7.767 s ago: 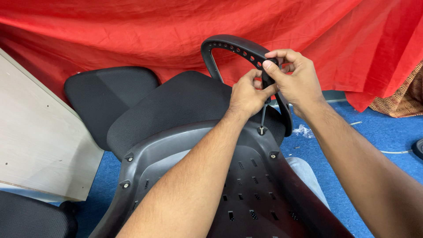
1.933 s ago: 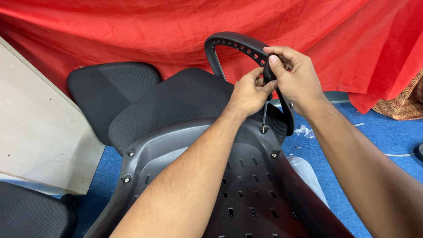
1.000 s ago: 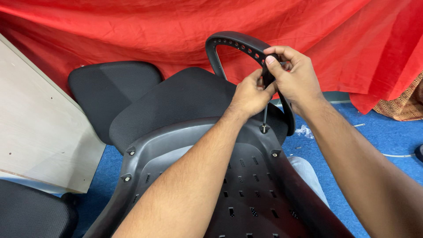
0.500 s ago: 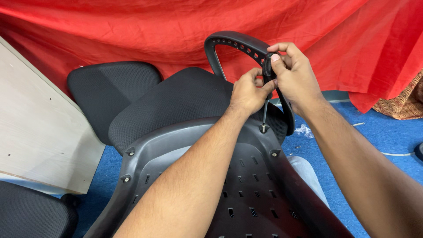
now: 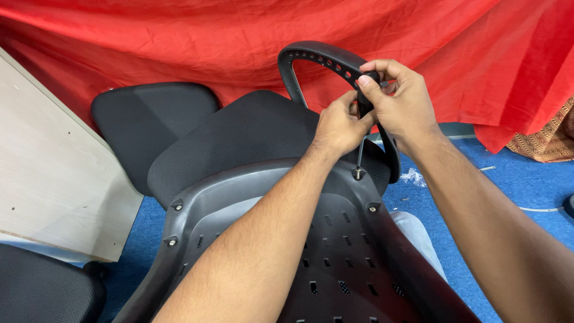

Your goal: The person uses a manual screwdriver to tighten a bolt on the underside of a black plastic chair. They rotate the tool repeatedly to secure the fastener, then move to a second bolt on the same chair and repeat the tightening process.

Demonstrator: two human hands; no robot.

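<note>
A red cloth (image 5: 179, 42) hangs across the whole background above the blue floor (image 5: 514, 185), with a pale wooden board (image 5: 54, 185) leaning at your left and a spare black seat cushion (image 5: 149, 125) beside it. In front of you lies an office chair's black plastic seat shell (image 5: 335, 263), its mesh-covered cushion (image 5: 239, 137) behind it and a perforated curved armrest (image 5: 323, 60) rising at the far edge. Your left hand (image 5: 338, 125) and right hand (image 5: 397, 104) are both closed around the black handle of a screwdriver (image 5: 360, 146), held upright with its tip seated on a bolt (image 5: 357, 174) at the shell's far rim.
</note>
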